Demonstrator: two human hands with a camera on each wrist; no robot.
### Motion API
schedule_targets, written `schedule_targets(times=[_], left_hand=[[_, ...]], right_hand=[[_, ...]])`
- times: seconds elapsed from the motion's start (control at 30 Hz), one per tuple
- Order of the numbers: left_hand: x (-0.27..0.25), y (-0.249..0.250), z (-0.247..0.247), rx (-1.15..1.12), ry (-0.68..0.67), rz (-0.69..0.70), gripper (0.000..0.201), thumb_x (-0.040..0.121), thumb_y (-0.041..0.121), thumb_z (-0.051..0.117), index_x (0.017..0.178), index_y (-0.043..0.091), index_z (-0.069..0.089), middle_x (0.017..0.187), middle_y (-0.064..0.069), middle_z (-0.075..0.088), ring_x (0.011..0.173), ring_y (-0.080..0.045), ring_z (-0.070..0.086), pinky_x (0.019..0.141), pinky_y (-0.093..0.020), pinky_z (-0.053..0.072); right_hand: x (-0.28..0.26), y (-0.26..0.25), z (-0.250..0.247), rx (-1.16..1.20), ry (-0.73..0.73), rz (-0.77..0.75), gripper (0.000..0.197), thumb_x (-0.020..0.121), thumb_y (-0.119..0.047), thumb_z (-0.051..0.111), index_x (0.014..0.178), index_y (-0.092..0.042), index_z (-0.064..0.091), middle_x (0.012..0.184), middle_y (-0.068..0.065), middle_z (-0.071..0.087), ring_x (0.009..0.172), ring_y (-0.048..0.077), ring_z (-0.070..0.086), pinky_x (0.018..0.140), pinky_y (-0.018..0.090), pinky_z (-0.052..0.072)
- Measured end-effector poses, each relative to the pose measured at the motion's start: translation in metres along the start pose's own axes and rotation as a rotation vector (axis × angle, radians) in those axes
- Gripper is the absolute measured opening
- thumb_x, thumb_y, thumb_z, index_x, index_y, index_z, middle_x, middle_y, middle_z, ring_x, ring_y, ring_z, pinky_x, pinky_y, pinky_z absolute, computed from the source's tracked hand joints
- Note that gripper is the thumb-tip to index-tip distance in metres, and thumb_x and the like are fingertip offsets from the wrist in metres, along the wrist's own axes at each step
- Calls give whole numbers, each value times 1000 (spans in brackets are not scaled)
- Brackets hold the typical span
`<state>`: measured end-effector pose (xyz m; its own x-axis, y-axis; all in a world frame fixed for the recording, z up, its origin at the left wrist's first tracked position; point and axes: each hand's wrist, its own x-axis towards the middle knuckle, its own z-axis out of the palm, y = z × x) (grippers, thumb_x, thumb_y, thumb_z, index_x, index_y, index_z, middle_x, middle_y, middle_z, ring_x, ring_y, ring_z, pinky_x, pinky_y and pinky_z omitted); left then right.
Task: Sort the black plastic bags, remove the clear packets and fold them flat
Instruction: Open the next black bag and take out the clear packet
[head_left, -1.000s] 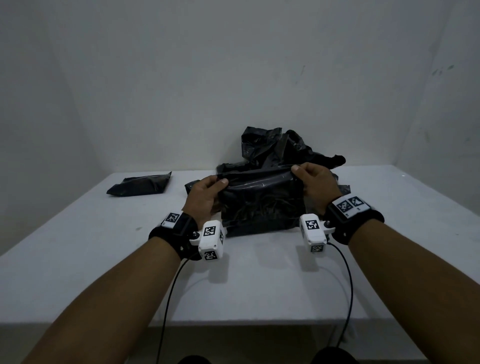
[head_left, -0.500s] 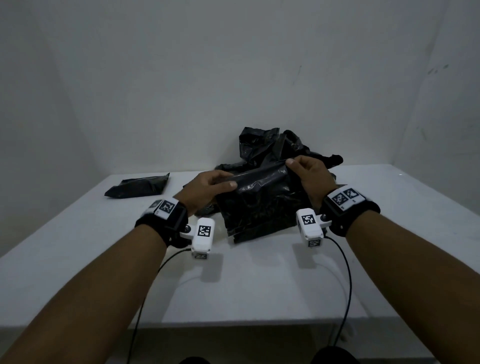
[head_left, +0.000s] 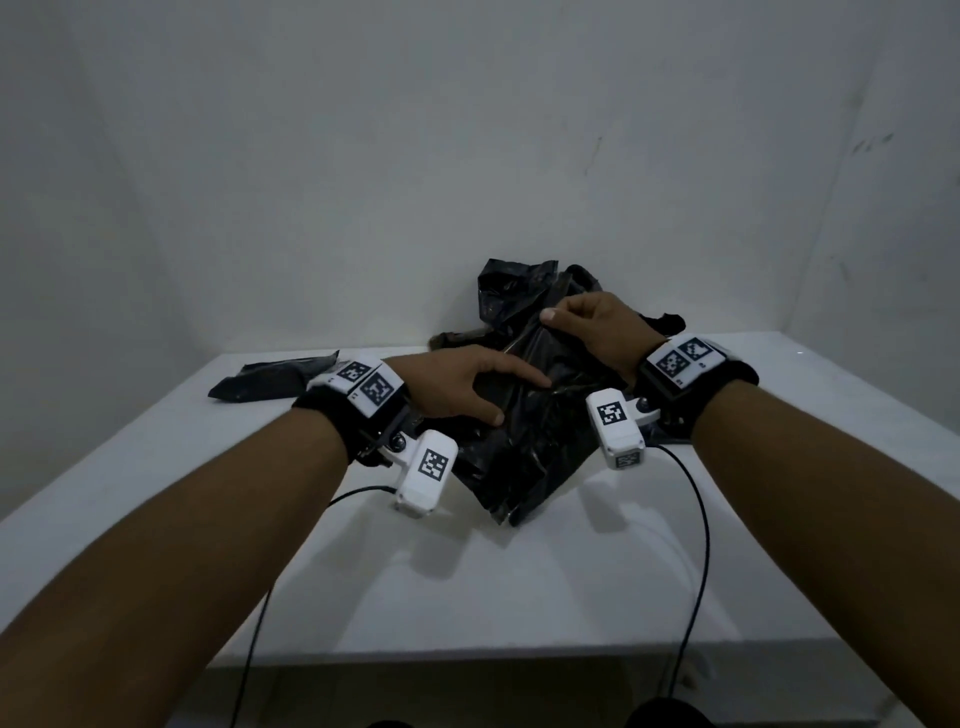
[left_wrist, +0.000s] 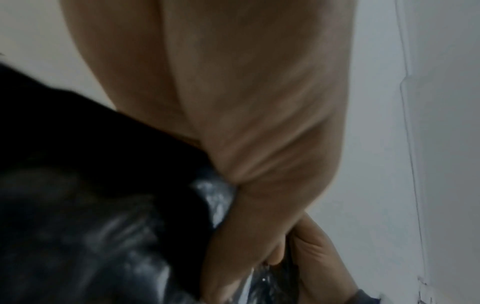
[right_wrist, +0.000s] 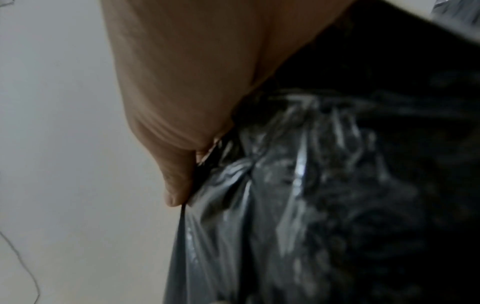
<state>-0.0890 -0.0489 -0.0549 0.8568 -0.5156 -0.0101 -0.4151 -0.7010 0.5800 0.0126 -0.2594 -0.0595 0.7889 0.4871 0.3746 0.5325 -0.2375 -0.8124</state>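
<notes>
A black plastic bag (head_left: 540, 431) lies crumpled at the middle of the white tabletop (head_left: 519, 582), in front of a heap of further black bags (head_left: 511, 296). Left hand (head_left: 457, 387) rests flat on the bag, fingers (head_left: 519, 371) extended and slightly spread, pressing down. Right hand (head_left: 597, 325) holds the bag's far edge, thumb and fingers clamped on the plastic. One folded black bag (head_left: 270, 376) lies apart at the far left of the tabletop
</notes>
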Motion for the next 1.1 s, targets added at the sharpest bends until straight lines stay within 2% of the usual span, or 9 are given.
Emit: schedule_targets(times=[0.13, 0.3, 0.43, 0.5, 0.57, 0.63, 0.73, 0.93, 1.1], left_hand=[[-1, -9, 11, -110, 55, -39, 65, 87, 0, 73, 140, 33, 55, 133, 1, 65, 116, -14, 65, 103, -33, 52], [-12, -27, 16, -464, 327, 1, 68, 86, -12, 67, 139, 29, 54, 134, 1, 65, 121, -16, 63, 103, -33, 51], [-10, -41, 26, -781, 560, 48, 66, 86, -18, 61, 140, 19, 53, 133, -4, 66, 119, -22, 63, 98, -34, 53], [-6, -43, 36, -803, 606, 59, 65, 86, -16, 62, 142, 17, 52, 136, -6, 62, 123, -25, 61, 102, -39, 52], [-4, -45, 44, -807, 639, 57, 66, 87, -14, 63, 144, 16, 50, 141, -9, 58, 127, -28, 59, 104, -43, 50], [-5, -47, 47, -833, 657, 54, 67, 87, -14, 63, 145, 18, 50, 142, -9, 56, 127, -28, 58, 100, -42, 53], [-9, -47, 46, -855, 636, 65, 65, 89, -10, 64, 141, 26, 53, 143, -2, 58, 126, -24, 60, 95, -39, 55], [-6, -44, 43, -785, 741, 47, 64, 85, -5, 72, 140, 23, 55, 131, -3, 66, 119, -21, 65, 91, -31, 55], [-6, -45, 43, -703, 700, 75, 83, 82, -7, 75, 147, 33, 43, 145, 3, 53, 126, -14, 60, 96, -32, 54]], right_hand=[[-5, 0, -1, -18, -21, 12, 30, 98, -28, 61, 73, -13, 63, 56, -9, 60, 50, 2, 51, 56, 14, 41], [-16, 7, -10, 369, 177, 295, 36, 90, -58, 61, 97, -23, 63, 107, 1, 67, 95, 18, 63, 80, 38, 48], [-45, 19, 8, 556, 2, 523, 39, 86, -59, 64, 106, -25, 63, 116, 9, 66, 102, 30, 65, 95, 52, 51], [-56, 17, 23, 543, -111, 493, 34, 89, -48, 66, 110, -20, 67, 109, 8, 72, 92, 26, 71, 82, 44, 60], [-59, 16, 33, 510, -117, 374, 9, 95, -22, 65, 101, -16, 67, 91, 1, 76, 77, 15, 74, 62, 29, 59], [-56, 20, 36, 495, -60, 270, 18, 87, -2, 71, 101, -13, 67, 97, 5, 77, 84, 17, 74, 69, 29, 60], [-50, 31, 35, 462, -9, 222, 51, 75, 0, 81, 120, -7, 59, 119, 14, 70, 105, 25, 70, 90, 42, 58], [-48, 39, 32, 459, -41, 175, 67, 69, -5, 85, 129, -4, 53, 121, 16, 68, 111, 30, 68, 96, 51, 54], [-51, 41, 29, 449, -112, 159, 70, 68, -9, 89, 130, -8, 55, 123, 13, 69, 115, 30, 66, 100, 54, 51]])
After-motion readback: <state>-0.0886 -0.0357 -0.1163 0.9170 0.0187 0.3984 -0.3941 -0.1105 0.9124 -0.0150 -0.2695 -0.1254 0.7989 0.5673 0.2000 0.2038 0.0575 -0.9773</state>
